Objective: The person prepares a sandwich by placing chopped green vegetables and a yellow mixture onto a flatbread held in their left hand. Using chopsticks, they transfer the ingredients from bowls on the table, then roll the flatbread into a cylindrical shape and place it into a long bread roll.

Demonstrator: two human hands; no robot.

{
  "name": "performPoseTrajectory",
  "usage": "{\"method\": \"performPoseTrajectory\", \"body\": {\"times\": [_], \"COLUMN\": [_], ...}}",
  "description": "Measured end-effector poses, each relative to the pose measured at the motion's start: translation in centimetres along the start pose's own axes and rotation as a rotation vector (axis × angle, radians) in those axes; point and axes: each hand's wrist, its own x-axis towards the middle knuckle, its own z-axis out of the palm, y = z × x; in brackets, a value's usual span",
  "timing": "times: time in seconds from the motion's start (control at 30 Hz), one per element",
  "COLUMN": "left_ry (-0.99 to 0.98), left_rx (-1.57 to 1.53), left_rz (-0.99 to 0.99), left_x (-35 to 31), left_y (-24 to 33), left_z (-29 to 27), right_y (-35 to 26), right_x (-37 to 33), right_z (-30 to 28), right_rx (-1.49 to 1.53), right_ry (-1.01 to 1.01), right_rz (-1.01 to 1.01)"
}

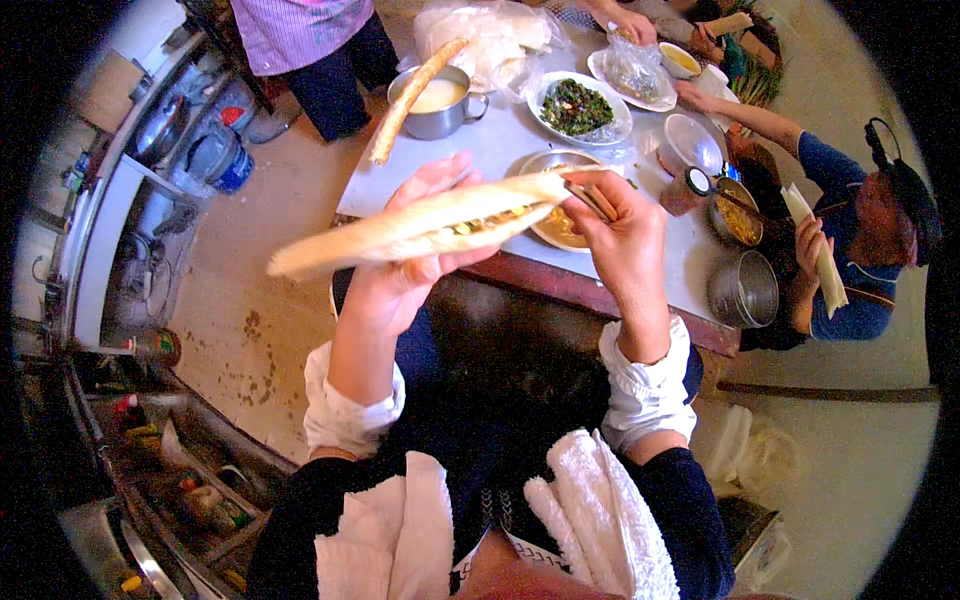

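A long folded flatbread (400, 232) with a chopped filling showing along its open side stretches across the middle, above the near edge of the table. My left hand (392, 290) supports it from below, thumb in front and fingers behind. At the bread's right end, my right hand (632, 225) pinches the tip with thumb and fingers. The same hand also keeps a pair of chopsticks (597, 200) between its fingers. Partly hidden behind the bread and my right hand is a bowl of orange-brown food (560, 232) on the table.
On the table (375, 190) stand a metal mug (440, 122) with a rolled flatbread (415, 100) across it, a plate of dark greens (578, 108), a jar (683, 192) and a metal pot (743, 290). At right, a person in blue (850, 285) holds another rolled flatbread (826, 265).
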Motion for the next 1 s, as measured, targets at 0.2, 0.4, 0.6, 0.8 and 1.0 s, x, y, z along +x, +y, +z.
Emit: {"method": "performPoseTrajectory", "body": {"times": [0.2,0.4,0.6,0.8,1.0], "left_ry": [-0.086,-0.063,-0.016,-0.042,-0.049], "left_rx": [-0.254,-0.194,-0.025,-0.050,-0.072], "left_rz": [-0.004,0.114,0.101,0.149,0.141], "left_x": [2.0,0.6,-0.7,-1.7,-1.4], "left_y": [-1.1,-1.1,0.3,0.3,-0.5], "left_z": [-5.2,-10.2,-12.7,-14.7,-15.0], "right_y": [-2.6,-4.1,4.2,10.7,14.0], "right_x": [0.1,5.2,16.6,22.4,24.4], "right_z": [3.0,1.1,6.1,17.4,19.5], "right_rx": [-0.289,0.277,0.219,-0.046,-0.078], "right_ry": [-0.076,-0.528,-0.547,-0.544,-0.714], "right_rz": [-0.087,0.367,0.515,0.595,0.644]}}
